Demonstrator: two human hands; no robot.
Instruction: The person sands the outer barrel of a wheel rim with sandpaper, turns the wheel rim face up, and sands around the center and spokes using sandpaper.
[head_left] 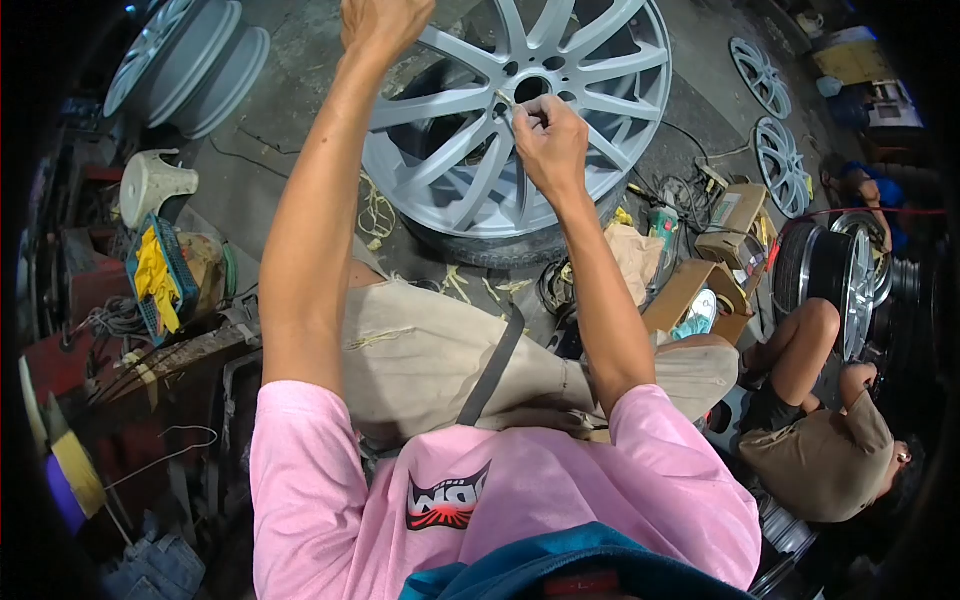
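A large silver-grey multi-spoke wheel (455,103) lies face up on a tyre (480,250) in front of my knees. My right hand (552,145) is over the hub, its fingers pinched together beside the centre hole; a thin pale strip shows near the fingertips, and I cannot make out whether the fingers hold it. My left hand (385,22) is at the top edge of the view, over the wheel's far left rim. Its fingers are cut off by the frame, so what it holds or touches is hidden.
Stacked wheels (215,75) and a white stool (158,185) stand at the left, near a blue basket (180,265) with yellow cloth. Cardboard boxes (735,225), cables and a green tool (662,225) lie right. A co-worker (825,450) sits at the right beside wheels; another person (880,195) is beyond.
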